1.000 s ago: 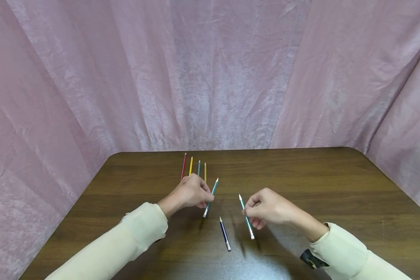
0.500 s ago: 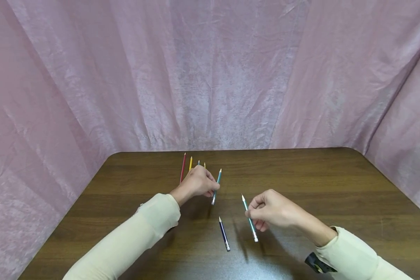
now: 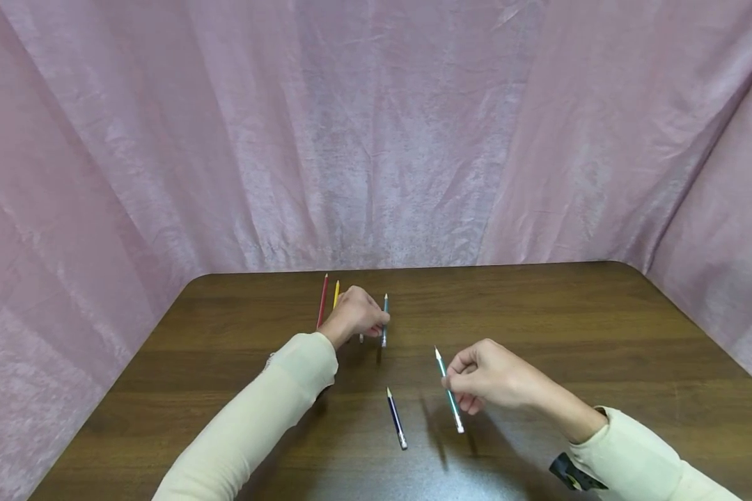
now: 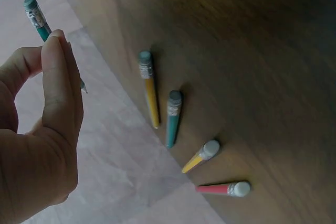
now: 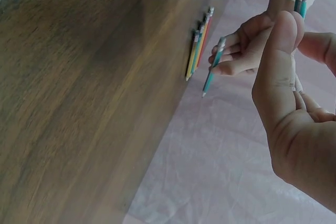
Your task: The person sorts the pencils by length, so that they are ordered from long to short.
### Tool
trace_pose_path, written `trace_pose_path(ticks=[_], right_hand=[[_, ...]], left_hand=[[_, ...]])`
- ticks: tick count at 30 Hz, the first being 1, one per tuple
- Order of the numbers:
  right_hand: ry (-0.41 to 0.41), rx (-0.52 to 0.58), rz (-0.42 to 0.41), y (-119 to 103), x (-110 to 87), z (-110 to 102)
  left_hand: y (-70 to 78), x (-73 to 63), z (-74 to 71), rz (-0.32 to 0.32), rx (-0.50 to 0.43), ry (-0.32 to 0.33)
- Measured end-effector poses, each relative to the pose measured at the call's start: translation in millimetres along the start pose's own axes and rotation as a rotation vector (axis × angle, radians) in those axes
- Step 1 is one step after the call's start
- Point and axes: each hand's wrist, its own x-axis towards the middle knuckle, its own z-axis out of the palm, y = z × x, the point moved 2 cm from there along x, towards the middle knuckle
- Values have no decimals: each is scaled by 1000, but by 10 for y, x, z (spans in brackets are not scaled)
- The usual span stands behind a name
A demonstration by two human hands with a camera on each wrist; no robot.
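Note:
Between thumb and fingers, my left hand (image 3: 356, 314) pinches a teal pencil (image 3: 385, 304), tip pointing away and eraser end towards me. Beside it lies a row of pencils: a red pencil (image 4: 214, 189), a yellow pencil (image 4: 193, 162), a teal pencil (image 4: 172, 124) and another yellow pencil (image 4: 151, 94). The left hand partly covers this row in the head view. My right hand (image 3: 491, 374) pinches a second teal pencil (image 3: 455, 412) slightly above the table, its tip also facing away. A dark blue pencil (image 3: 396, 419) lies between the hands, nearer to me.
The brown wooden table (image 3: 539, 306) has rounded far corners. Pink curtains (image 3: 413, 139) hang behind it and at both sides. A black band (image 3: 573, 473) shows under the right sleeve.
My left hand has carried its teal pencil away from me and a little right, turning it more upright in the view. The right hand has shifted slightly right, still pinching its pencil.

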Motion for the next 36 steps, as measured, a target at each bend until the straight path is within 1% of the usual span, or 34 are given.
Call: trace_pose_path(ticks=[4,7,11,18,23,25,31,36], right_hand=[[6,-6,1,4,-13,-2],[11,-14,1,-1,-27,-9],[15,-17,-6,-3,-42,-25],[10,-21,-20,25,-60,-30],[17,-23,-24,48,-69,-32],[19,-22,-27,54,-74,-33],[30,-24,-38,52,-87,-52],[44,-54,-43,28,-44,-95]], left_hand=[[-16,96,39,-61,-33,10],[-20,169,75,-95,-32,22],[-24,241,110,-115,14,33],[-63,338,147,-136,83,47],[-66,369,157,-144,190,53],[-65,377,161,-145,214,59],[-53,392,173,-142,207,70],[-45,397,185,-149,204,65]])
